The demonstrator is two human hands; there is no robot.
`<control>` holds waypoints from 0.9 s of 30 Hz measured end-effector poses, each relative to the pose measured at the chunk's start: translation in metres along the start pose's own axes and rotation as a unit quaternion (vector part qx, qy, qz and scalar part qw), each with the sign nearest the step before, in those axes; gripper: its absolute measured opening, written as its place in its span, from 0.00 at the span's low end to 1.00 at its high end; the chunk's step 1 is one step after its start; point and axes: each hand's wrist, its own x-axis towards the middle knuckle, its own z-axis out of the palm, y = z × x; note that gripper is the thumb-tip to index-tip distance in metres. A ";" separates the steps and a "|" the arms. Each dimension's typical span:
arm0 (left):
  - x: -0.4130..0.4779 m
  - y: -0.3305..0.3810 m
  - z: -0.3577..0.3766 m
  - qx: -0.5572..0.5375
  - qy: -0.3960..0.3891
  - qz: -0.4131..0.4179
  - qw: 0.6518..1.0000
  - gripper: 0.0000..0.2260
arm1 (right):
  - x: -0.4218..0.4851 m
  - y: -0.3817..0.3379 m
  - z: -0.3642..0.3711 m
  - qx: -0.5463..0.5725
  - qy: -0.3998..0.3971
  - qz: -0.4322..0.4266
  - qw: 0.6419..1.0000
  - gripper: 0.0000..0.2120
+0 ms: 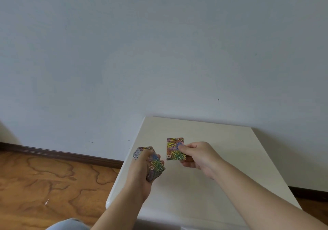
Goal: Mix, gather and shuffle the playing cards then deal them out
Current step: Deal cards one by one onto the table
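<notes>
My left hand (142,173) grips a thick deck of playing cards (152,164) with colourful patterned backs, held over the left side of a small white table (221,158). My right hand (197,156) pinches a single card (174,148), face down, by its right edge between thumb and fingers, above the middle of the table. The card is a little to the right of the deck and apart from it. I cannot tell whether the card touches the tabletop.
The table stands against a pale grey wall (159,52). To its left lies a wooden floor (44,185) with a dark skirting board. A bit of blue cloth (69,224) shows at the bottom edge.
</notes>
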 end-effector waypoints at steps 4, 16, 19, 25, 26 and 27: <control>-0.001 0.003 -0.002 -0.019 0.029 0.002 0.999 0.08 | 0.007 0.008 -0.009 -0.273 0.069 -0.008 0.960 0.22; -0.008 -0.029 0.049 0.045 -0.065 -0.038 0.996 0.08 | 0.000 0.005 -0.063 -0.052 0.055 -0.038 0.996 0.07; -0.004 -0.035 0.055 0.034 -0.033 -0.036 0.998 0.11 | -0.003 0.016 -0.091 -0.216 0.087 -0.005 0.973 0.19; -0.009 -0.050 0.075 0.094 -0.060 -0.063 0.992 0.03 | -0.010 0.018 -0.093 -0.082 0.038 -0.026 0.996 0.20; -0.010 -0.054 0.080 0.105 -0.075 -0.069 0.989 0.02 | -0.012 0.017 -0.091 -0.058 0.003 -0.024 0.998 0.14; -0.011 -0.058 0.086 0.112 -0.091 -0.077 0.987 0.01 | -0.014 0.015 -0.092 -0.060 -0.009 -0.028 0.998 0.09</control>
